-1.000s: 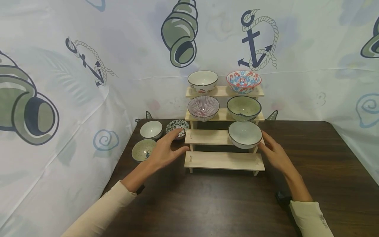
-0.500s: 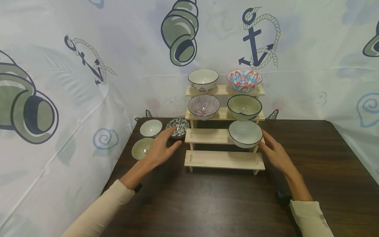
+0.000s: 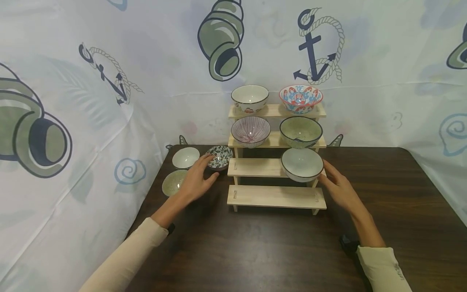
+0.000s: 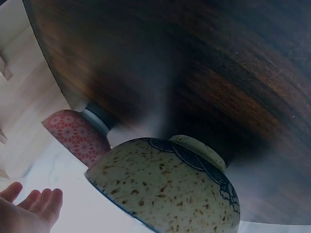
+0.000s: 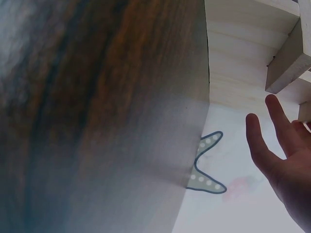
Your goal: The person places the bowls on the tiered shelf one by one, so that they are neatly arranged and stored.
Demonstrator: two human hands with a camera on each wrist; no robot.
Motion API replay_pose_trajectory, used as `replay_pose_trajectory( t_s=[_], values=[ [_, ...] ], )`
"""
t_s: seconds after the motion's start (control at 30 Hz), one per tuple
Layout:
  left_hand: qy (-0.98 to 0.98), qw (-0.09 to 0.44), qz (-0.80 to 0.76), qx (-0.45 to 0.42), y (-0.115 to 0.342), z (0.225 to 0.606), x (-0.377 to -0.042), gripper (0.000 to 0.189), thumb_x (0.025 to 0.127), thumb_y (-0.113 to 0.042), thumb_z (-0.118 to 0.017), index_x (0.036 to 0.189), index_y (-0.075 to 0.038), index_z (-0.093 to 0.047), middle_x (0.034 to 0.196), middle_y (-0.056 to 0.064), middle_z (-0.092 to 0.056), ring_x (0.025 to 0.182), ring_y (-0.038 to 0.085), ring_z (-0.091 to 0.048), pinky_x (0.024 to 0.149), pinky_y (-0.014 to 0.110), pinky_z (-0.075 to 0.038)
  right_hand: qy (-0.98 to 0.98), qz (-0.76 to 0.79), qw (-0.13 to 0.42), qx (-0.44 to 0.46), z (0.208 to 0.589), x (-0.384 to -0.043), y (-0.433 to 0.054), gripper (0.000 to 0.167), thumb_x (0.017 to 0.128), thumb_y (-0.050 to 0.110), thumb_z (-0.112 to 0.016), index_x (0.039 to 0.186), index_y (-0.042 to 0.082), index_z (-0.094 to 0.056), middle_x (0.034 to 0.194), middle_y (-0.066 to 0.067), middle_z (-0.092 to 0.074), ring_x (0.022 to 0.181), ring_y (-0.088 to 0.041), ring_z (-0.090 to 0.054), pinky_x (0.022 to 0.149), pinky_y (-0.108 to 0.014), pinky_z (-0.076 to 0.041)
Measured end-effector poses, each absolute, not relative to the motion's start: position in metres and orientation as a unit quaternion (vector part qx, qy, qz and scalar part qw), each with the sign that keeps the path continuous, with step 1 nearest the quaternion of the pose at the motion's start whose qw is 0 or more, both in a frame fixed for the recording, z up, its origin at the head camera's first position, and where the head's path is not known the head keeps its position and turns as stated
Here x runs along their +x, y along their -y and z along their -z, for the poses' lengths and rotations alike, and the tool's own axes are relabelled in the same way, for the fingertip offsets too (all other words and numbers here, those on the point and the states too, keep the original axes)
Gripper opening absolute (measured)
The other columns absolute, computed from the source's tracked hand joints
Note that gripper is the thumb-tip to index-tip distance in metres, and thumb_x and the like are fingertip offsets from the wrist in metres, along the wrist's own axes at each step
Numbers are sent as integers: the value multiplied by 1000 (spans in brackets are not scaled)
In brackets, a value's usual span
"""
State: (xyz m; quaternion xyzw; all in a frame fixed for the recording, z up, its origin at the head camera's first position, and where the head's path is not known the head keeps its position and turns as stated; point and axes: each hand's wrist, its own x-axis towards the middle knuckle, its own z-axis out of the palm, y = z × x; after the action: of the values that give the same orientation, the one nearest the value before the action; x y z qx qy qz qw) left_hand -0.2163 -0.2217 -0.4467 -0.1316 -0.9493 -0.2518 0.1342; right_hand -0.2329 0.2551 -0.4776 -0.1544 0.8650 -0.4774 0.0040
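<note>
My left hand [image 3: 195, 180] reaches over the table with fingers extended, its fingertips at the near left rim of a small bowl with a dark leaf pattern [image 3: 221, 155]. Whether they touch it I cannot tell. In the left wrist view that hand [image 4: 34, 211] shows spread fingers near a speckled bowl with blue waves [image 4: 165, 182] and a red flower-patterned bowl [image 4: 77, 138]. My right hand [image 3: 340, 188] is at the right side of a white dark-rimmed bowl [image 3: 302, 163] on the stand, fingers mostly straight. In the right wrist view the right hand [image 5: 291, 160] is partly cut off.
The stepped wooden stand [image 3: 276, 196] bears a striped bowl [image 3: 251, 132], a green bowl [image 3: 300, 132], a white flowered bowl [image 3: 249, 99] and a red-blue bowl [image 3: 300, 99]. A white bowl [image 3: 185, 157] and a speckled green bowl [image 3: 173, 183] sit on the dark table [image 3: 255, 251] at left.
My left hand has moved left, away from the stand, to the leaf-patterned bowl. My right hand has stayed beside the white bowl, and the bowls have not moved.
</note>
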Motion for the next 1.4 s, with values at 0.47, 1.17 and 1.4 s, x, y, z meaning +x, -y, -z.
replay_pose_trajectory(
  t_s=[0.47, 1.17, 1.4],
  values=[
    [966, 86, 222, -99, 223, 455, -240, 78, 95, -42, -71, 156, -4, -41, 165, 21, -35, 151, 42, -37, 119, 62, -36, -865, 478, 8, -152, 477, -231, -253, 67, 108, 40, -51, 166, 23, -23, 171, -17, -23, 150, -54, -32, 111, -75, -34],
    [968, 38, 233, -85, 217, 456, -273, 101, 94, -47, -71, 165, -3, -14, 171, 22, -17, 158, 41, -23, 126, 58, -27, -867, 475, 8, -153, 479, -234, -256, 66, 108, 44, -50, 166, 27, -22, 172, -16, -23, 148, -56, -35, 111, -75, -35],
    [968, 33, 237, -77, 213, 456, -280, 103, 94, -46, -71, 164, 2, -12, 171, 25, -16, 158, 42, -22, 126, 58, -27, -865, 476, 1, -160, 479, -235, -256, 65, 109, 40, -50, 166, 26, -24, 171, -17, -24, 150, -54, -32, 112, -73, -35]
  ],
)
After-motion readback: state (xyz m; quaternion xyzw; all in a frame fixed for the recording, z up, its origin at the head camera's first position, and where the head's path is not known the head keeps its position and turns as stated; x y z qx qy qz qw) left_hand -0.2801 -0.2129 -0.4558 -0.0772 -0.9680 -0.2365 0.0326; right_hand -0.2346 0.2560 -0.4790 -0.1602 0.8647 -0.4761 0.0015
